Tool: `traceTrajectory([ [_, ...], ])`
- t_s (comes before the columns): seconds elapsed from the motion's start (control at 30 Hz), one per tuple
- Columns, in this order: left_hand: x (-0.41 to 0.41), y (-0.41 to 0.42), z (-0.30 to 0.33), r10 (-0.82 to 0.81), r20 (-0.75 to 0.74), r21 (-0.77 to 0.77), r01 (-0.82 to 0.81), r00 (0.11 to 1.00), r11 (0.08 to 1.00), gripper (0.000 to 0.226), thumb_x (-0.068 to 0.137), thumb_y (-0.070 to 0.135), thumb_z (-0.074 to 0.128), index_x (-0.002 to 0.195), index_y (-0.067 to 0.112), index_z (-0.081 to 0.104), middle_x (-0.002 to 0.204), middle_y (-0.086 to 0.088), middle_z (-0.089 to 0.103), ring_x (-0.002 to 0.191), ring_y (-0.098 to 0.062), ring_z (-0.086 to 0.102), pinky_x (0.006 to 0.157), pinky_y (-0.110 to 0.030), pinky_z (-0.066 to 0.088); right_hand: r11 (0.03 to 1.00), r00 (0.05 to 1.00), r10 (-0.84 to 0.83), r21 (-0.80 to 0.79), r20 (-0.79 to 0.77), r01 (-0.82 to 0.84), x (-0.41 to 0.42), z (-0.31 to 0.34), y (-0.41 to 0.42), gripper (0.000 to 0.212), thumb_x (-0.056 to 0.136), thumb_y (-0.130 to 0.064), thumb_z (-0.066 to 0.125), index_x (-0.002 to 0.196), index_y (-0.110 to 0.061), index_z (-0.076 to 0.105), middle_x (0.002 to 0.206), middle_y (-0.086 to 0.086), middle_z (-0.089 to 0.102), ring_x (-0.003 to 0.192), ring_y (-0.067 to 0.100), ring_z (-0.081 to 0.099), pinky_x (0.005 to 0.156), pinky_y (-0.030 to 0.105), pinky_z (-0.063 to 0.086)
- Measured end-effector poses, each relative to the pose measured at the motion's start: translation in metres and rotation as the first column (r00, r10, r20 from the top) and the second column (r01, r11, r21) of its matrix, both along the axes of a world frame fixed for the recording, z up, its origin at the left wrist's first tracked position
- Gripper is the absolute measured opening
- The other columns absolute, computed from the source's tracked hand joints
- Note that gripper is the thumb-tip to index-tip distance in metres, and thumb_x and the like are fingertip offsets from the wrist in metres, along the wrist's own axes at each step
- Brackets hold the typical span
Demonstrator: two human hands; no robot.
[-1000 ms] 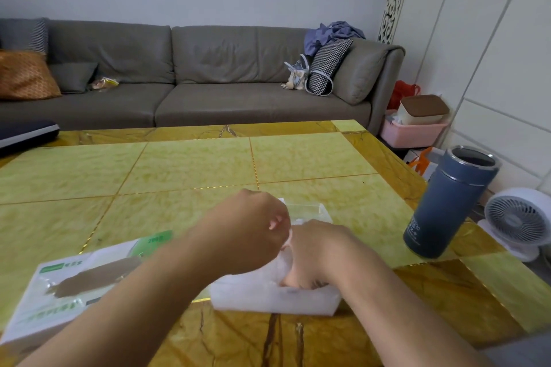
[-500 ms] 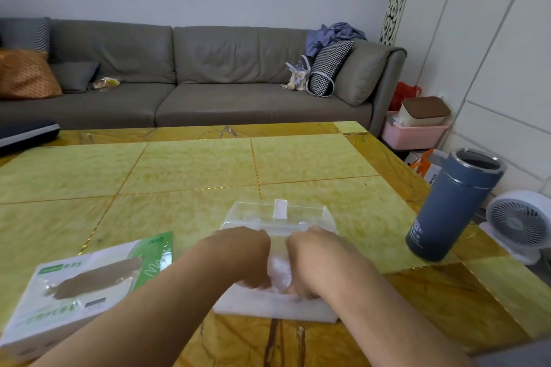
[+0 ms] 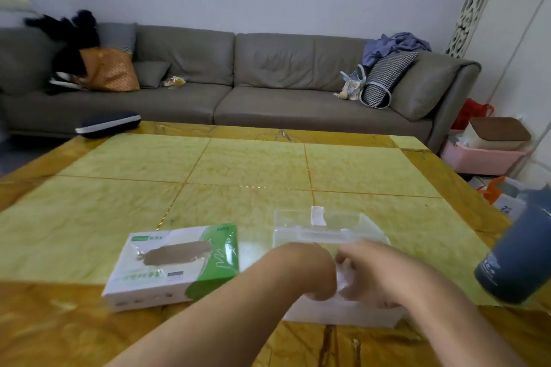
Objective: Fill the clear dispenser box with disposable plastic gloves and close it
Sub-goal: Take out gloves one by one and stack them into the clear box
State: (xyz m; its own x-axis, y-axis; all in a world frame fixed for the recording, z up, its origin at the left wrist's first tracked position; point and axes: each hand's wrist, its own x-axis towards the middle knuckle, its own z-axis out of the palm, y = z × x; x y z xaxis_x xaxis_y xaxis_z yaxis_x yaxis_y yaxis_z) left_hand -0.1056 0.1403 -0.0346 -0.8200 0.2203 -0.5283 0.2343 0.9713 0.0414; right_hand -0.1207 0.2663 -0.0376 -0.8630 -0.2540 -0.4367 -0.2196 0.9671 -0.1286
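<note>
1. Dispenser box (image 3: pixel 334 311), clear plastic, sits on the tabletop (image 3: pixel 238 170) near its front edge, its lid (image 3: pixel 325 226) swung open behind.
2. My left hand (image 3: pixel 310 271) and right hand (image 3: pixel 366 271) are side by side over the box, fingers curled down into the white plastic gloves (image 3: pixel 343 277) inside.
3. I see a green-and-white glove carton (image 3: pixel 176 265) just left of the box and a blue tumbler (image 3: pixel 518 253), blurred, to the right.
</note>
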Motion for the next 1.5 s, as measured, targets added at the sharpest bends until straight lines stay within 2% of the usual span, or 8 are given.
traceTrajectory([
  [0.17, 0.025, -0.004, 0.011, 0.011, -0.085, 0.032, -0.008, 0.996, 0.999, 0.017, 0.103, 0.012, 0.048, 0.113, 0.006, 0.061, 0.099, -0.011, 0.057, 0.102, -0.031, 0.061, 0.082, -0.04, 0.047, 0.998, 0.971, 0.009, -0.053, -0.237, -0.022, 0.013, 0.0, 0.003, 0.039, 0.09, -0.051, 0.064, 0.128, -0.044, 0.064, 0.129, -0.015, 0.066, 0.104, 0.008, 0.067, 0.09, 0.033, 0.057],
  [0.37, 0.052, -0.022, 0.023, 0.056, -0.452, 0.155, 0.017, 0.89, 0.988, 0.032, 0.096, 0.014, 0.054, 0.128, 0.01, 0.055, 0.119, -0.014, 0.062, 0.111, -0.033, 0.06, 0.081, -0.039, 0.043, 1.0, 0.888, -0.017, -0.026, -0.459, 0.006, 0.022, 0.003, -0.015, 0.024, 0.078, -0.021, 0.051, 0.09, -0.038, 0.063, 0.073, -0.008, 0.065, 0.071, 0.016, 0.065, 0.062, 0.036, 0.054],
  [0.63, 0.069, -0.148, 0.016, 0.567, -0.466, 0.401, -0.409, 0.679, 0.82, 0.012, 0.091, 0.009, 0.047, 0.084, 0.019, 0.048, 0.091, 0.003, 0.052, 0.074, -0.019, 0.053, 0.061, -0.032, 0.044, 0.929, 0.575, 0.148, -0.087, -0.805, -0.359, 0.06, -0.008, -0.076, 0.06, 0.052, 0.006, 0.078, 0.109, -0.013, 0.076, 0.114, 0.003, 0.072, 0.103, 0.031, 0.071, 0.077, 0.042, 0.062],
  [0.77, 0.073, -0.184, -0.003, 0.473, -0.281, 0.164, -0.444, 0.835, 0.881, 0.041, 0.097, 0.014, 0.04, 0.117, 0.039, 0.066, 0.107, -0.001, 0.064, 0.087, -0.019, 0.061, 0.071, -0.029, 0.051, 0.826, 0.656, 0.343, -0.117, -0.672, -0.552, 0.075, -0.049, -0.131, 0.05, 0.094, -0.013, 0.048, 0.14, -0.02, 0.066, 0.148, -0.004, 0.06, 0.14, 0.019, 0.055, 0.114, 0.035, 0.046],
  [0.93, 0.072, -0.193, -0.022, 0.307, -0.171, 0.051, -0.302, 0.936, 0.952, 0.029, 0.099, 0.021, 0.037, 0.099, 0.018, 0.065, 0.099, -0.008, 0.062, 0.094, -0.03, 0.059, 0.086, -0.04, 0.053, 0.855, 0.645, 0.401, 0.014, -0.65, -0.518, 0.076, -0.099, -0.156, 0.073, 0.107, -0.011, 0.013, 0.101, -0.014, 0.085, 0.114, 0.007, 0.079, 0.104, 0.023, 0.077, 0.098, 0.038, 0.05],
  [1.13, 0.07, -0.186, -0.018, 0.446, -0.192, 0.176, -0.416, 0.874, 0.892, 0.024, 0.103, 0.027, 0.036, 0.099, 0.02, 0.059, 0.116, -0.006, 0.067, 0.105, -0.027, 0.062, 0.085, -0.035, 0.049, 0.888, 0.659, 0.325, -0.02, -0.679, -0.459, 0.079, -0.091, -0.167, 0.075, 0.109, -0.007, 0.012, 0.099, -0.012, 0.086, 0.109, 0.006, 0.081, 0.1, 0.021, 0.079, 0.08, 0.035, 0.065],
  [1.37, 0.07, -0.197, -0.014, 0.655, -0.314, 0.449, -0.501, 0.687, 0.74, 0.027, 0.093, 0.022, 0.049, 0.07, 0.008, 0.053, 0.069, 0.002, 0.058, 0.054, -0.019, 0.048, 0.048, -0.029, 0.038, 0.871, 0.722, 0.342, -0.087, -0.602, -0.484, 0.081, -0.093, -0.164, 0.047, 0.082, -0.016, 0.043, 0.103, -0.018, 0.086, 0.113, 0.001, 0.08, 0.103, 0.017, 0.078, 0.08, 0.03, 0.064],
  [1.5, 0.071, -0.206, 0.0, 0.709, -0.394, 0.693, -0.318, 0.585, 0.647, 0.009, 0.091, 0.028, 0.069, 0.088, 0.029, 0.077, 0.091, 0.018, 0.072, 0.084, 0.003, 0.066, 0.07, -0.013, 0.052, 0.862, 0.685, 0.331, -0.089, -0.649, -0.5, 0.076, -0.099, -0.162, 0.044, 0.084, -0.015, 0.045, 0.1, -0.017, 0.086, 0.11, 0.001, 0.08, 0.103, 0.017, 0.077, 0.08, 0.029, 0.064],
])
